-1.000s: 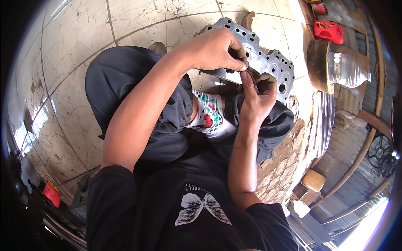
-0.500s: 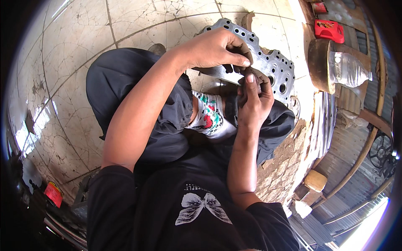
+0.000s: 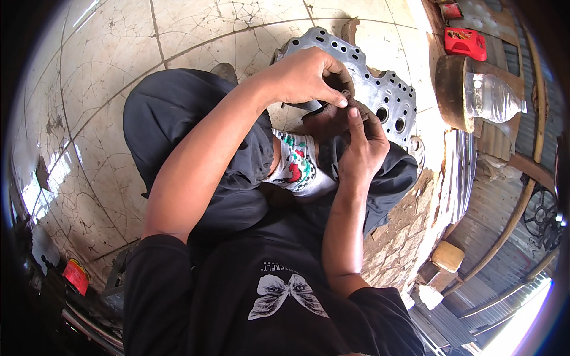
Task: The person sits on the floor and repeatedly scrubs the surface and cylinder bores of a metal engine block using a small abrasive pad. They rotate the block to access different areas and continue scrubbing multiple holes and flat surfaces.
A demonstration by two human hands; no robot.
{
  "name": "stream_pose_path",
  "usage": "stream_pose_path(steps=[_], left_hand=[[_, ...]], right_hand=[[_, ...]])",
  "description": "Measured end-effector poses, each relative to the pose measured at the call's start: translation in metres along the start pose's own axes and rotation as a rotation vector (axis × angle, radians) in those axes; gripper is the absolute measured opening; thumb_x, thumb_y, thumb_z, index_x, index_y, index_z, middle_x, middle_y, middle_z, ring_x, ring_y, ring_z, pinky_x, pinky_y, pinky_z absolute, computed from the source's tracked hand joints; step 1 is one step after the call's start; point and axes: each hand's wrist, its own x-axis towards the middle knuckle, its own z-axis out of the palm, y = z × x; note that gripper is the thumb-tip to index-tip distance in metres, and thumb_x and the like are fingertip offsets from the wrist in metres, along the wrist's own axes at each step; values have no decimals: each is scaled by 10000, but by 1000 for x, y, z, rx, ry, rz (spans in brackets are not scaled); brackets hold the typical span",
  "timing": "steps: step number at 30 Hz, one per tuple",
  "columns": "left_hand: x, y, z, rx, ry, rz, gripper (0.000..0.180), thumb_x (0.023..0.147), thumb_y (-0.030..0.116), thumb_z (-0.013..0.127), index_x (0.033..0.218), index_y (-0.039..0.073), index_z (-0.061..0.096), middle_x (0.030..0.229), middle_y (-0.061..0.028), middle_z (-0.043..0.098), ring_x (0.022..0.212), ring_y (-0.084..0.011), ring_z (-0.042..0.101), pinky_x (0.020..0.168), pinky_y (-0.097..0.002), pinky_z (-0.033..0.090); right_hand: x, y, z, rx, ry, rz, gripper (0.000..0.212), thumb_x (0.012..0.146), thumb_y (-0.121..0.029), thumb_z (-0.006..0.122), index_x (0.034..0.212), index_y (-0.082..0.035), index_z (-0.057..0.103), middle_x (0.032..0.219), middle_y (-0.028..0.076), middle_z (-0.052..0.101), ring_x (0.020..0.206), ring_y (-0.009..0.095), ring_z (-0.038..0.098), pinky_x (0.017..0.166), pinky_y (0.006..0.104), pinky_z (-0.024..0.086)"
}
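Note:
Between my hands is a brown, thin, bent piece that looks like worn sandpaper (image 3: 329,121). My left hand (image 3: 309,77) pinches its upper edge between thumb and curled fingers. Close below, my right hand (image 3: 369,139) grips the same piece, thumb pointing up and fingers folded behind it. Just beyond both hands a grey metal engine cylinder head (image 3: 380,89) with several round holes lies on the floor. My left hand and forearm cover part of it.
I sit with legs bent on a cracked tile floor (image 3: 107,107), a patterned sock (image 3: 300,163) between my knees. To the right stand a round wooden block (image 3: 454,89), a clear plastic bottle (image 3: 496,98) and a red jug (image 3: 465,43). A red container (image 3: 76,275) is at the lower left.
The brown piece has turned and spread leftward, so more of its face shows below my left hand. My left hand has shifted slightly down, still close to the right.

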Motion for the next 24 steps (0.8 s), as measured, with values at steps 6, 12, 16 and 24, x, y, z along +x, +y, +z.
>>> stream_pose_path(steps=[6,12,16,24], left_hand=[[2,4,1,-5,8,-51,257,854,113,881,1100,61,828,974,-44,817,894,-110,747,832,-275,581],[1,5,1,2,-4,-98,239,862,107,874,1094,66,839,959,-34,818,872,-92,734,808,-263,570],[4,-4,3,-6,35,-44,216,846,123,863,1060,91,857,933,-72,833,858,-133,781,801,-286,588],[3,-2,1,-31,8,-41,205,921,141,821,1100,43,834,956,-48,820,831,-84,716,788,-249,560]], right_hand=[[3,10,-5,132,41,-15,208,946,-83,836,1053,75,752,1030,145,793,946,153,721,917,307,573],[4,14,-2,196,44,-23,182,921,-52,852,994,69,737,1009,145,792,932,154,721,905,283,562],[5,12,0,197,64,-4,184,916,-54,857,995,64,741,987,128,786,903,147,710,899,281,556],[5,21,-6,238,25,17,201,937,-63,835,1079,57,759,1037,112,779,945,146,695,911,292,553]])
